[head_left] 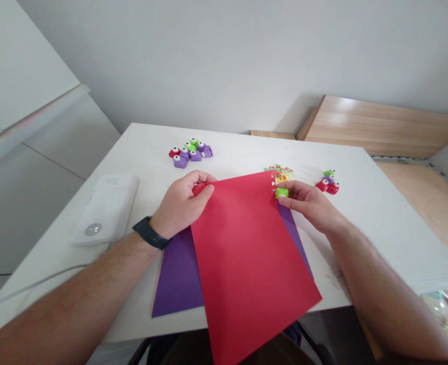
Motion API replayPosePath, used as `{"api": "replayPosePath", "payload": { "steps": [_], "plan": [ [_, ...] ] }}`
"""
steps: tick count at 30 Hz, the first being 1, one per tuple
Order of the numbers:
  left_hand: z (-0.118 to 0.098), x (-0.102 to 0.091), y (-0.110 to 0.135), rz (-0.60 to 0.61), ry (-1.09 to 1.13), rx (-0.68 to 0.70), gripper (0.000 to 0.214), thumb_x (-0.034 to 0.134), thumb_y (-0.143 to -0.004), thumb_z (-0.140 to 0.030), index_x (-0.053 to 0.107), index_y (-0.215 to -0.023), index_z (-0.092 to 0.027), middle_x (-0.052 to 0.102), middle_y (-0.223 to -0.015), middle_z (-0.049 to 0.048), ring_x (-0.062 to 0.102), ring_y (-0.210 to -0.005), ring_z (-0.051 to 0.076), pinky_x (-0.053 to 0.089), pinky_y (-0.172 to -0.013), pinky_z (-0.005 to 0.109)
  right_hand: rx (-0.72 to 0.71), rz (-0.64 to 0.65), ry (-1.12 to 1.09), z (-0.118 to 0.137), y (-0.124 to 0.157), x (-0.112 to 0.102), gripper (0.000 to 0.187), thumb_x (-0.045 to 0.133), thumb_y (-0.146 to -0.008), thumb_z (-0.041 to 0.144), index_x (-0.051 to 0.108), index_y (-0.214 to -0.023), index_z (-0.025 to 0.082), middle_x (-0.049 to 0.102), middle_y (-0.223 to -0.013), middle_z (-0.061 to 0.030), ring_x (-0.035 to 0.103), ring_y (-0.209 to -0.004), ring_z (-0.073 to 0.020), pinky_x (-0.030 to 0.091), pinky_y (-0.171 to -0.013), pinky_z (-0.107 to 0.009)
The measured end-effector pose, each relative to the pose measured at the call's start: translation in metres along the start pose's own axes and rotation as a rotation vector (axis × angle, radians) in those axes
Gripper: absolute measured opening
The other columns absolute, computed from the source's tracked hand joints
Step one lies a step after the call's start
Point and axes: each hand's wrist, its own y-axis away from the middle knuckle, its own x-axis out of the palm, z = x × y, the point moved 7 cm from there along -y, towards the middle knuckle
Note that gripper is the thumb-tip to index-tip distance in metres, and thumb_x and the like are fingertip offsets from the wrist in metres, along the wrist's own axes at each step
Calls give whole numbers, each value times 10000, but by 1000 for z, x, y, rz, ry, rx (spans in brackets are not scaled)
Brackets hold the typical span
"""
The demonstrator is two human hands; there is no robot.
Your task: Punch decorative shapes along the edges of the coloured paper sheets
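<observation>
My left hand [187, 200] pinches the top left corner of a red sheet of paper [246, 243], thumb on top. Between the thumb and fingers of my right hand [311, 200] is a small green craft punch [282, 193], set on the sheet's right edge near the top corner. A short row of small cut-out shapes runs along that edge above the punch. Beneath the red sheet lies a purple sheet of paper [180, 279], mostly covered. A heap of tiny coloured paper cut-outs [282, 171] rests just behind the punch.
Several purple, green and red punches with eyes [189, 152] cluster at the back left of the white table [235, 152]. A smaller group of punches [329, 183] stands at the right. On the left lies a white device [107, 208] with a cable. Wooden furniture [383, 126] adjoins the table.
</observation>
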Motion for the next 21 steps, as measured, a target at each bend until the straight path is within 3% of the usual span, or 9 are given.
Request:
{"api": "replayPosePath", "payload": {
  "steps": [21],
  "plan": [
    [-4,-1,1,-12,16,-21,303,648,-961,-450,732,-1104,-197,773,-934,34,660,-727,205,509,-676,313,26,14,-11,-4,1,-2,411,979,-751,383,785,-1079,229,810,-1048,-49,738,-930,-215,577,-924,-395]
  ]
}}
